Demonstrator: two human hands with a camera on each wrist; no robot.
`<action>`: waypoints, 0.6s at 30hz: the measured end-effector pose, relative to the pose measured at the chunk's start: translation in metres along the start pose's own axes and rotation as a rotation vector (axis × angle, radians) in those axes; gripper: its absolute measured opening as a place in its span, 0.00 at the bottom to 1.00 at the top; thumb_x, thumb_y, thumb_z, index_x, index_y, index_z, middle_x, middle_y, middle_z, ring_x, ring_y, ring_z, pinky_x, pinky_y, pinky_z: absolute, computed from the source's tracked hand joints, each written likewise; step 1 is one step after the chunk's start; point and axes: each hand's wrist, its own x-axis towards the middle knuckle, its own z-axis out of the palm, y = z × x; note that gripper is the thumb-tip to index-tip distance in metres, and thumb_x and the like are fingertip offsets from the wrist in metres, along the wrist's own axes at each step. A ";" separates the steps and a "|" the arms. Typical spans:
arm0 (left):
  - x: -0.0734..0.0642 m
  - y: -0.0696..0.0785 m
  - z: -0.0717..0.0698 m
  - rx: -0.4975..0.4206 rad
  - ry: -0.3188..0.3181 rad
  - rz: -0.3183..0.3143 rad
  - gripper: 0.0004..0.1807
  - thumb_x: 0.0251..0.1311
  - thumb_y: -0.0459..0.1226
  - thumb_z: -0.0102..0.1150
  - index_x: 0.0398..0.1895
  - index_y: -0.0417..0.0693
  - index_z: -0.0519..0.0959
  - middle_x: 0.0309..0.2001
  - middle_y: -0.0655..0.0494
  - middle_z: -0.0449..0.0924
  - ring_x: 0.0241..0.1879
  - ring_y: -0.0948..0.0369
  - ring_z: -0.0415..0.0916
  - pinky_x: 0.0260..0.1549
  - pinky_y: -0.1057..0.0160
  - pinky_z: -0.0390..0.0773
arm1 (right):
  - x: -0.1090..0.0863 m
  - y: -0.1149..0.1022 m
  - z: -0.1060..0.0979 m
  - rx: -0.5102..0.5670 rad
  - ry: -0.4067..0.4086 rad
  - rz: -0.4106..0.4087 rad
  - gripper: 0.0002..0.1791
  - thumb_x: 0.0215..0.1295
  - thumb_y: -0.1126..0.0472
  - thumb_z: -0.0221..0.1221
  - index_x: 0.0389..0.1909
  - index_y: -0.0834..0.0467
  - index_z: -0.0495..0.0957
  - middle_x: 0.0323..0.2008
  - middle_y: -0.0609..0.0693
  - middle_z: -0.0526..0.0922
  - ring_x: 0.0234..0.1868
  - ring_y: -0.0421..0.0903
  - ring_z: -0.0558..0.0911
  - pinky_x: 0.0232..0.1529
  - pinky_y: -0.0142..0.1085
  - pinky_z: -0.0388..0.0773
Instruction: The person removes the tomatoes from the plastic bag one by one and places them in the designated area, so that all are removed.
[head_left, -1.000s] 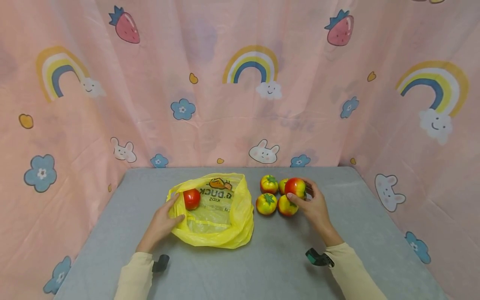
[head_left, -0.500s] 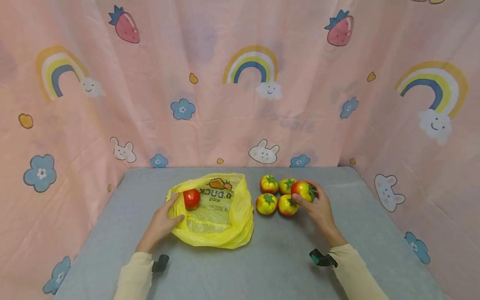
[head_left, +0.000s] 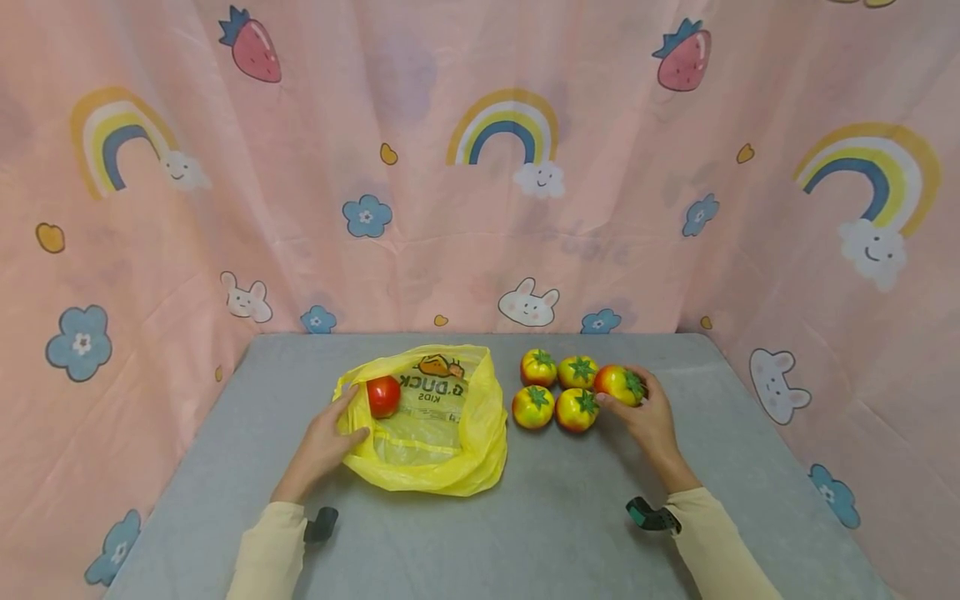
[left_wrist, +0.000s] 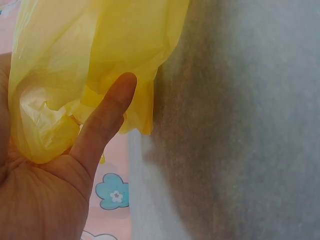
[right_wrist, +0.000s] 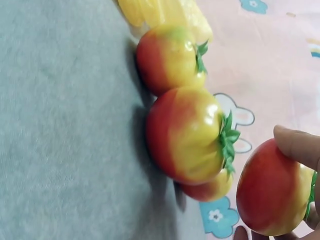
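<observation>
A yellow plastic bag (head_left: 480, 429) lies with its mouth spread wide, and one red tomato (head_left: 384, 397) is inside near its left side. At that left side my left hand (head_left: 322, 442) holds the bag, thumb in front and fingers around the edge; in the left wrist view the plastic (left_wrist: 55, 70) sits between thumb and fingers. My right hand (head_left: 651, 425) grips a red-and-yellow tomato (head_left: 617, 383) with a green leafy top that points rightward. Beside it several matching tomatoes (head_left: 533, 408) stand in two rows, leafy tops up.
A grey table (head_left: 555, 517) carries everything. Behind and along both sides hangs a pink curtain (head_left: 420, 275) printed with rainbows, flowers and rabbits. The group of tomatoes stands between the bag and my right hand.
My right hand has moved right and slightly down with its tomato, turning it so the leafy top comes into sight. The left hand and bag stay put.
</observation>
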 end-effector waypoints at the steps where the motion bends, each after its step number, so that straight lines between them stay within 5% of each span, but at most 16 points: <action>1: 0.000 0.000 0.000 0.000 -0.001 0.000 0.41 0.62 0.36 0.59 0.77 0.47 0.53 0.78 0.44 0.52 0.76 0.39 0.48 0.72 0.38 0.51 | 0.001 0.002 -0.001 -0.005 -0.001 0.002 0.44 0.58 0.52 0.68 0.72 0.58 0.58 0.69 0.62 0.63 0.64 0.58 0.66 0.68 0.52 0.65; 18: -0.001 0.000 -0.001 -0.008 0.005 0.003 0.41 0.61 0.36 0.60 0.77 0.47 0.54 0.77 0.42 0.52 0.76 0.39 0.48 0.72 0.38 0.52 | 0.010 0.024 -0.002 -0.091 -0.015 0.038 0.45 0.57 0.60 0.68 0.73 0.62 0.56 0.71 0.67 0.59 0.68 0.63 0.62 0.72 0.57 0.57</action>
